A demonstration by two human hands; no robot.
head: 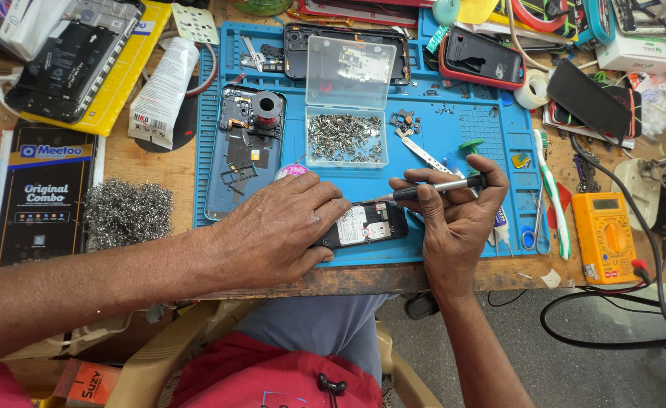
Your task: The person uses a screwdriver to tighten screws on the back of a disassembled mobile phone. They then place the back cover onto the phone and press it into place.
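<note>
Head view: your left hand (276,230) lies flat, fingers spread, pressing small opened phone (365,224) onto blue work mat (454,128). Phone's long axis runs left-right, between both hands, left hand nearer. Your right hand (457,219) closes around slim screwdriver (431,190), tip pointing left toward phone's upper edge. Clear screw box (346,136) sits just behind.

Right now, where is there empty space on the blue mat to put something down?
Bare patches of the blue mat: between the clear screw box and the toothbrush, and its near-left corner beside the left hand. The middle is crowded: both hands, right hand with screwdriver, work over the small phone.
</note>
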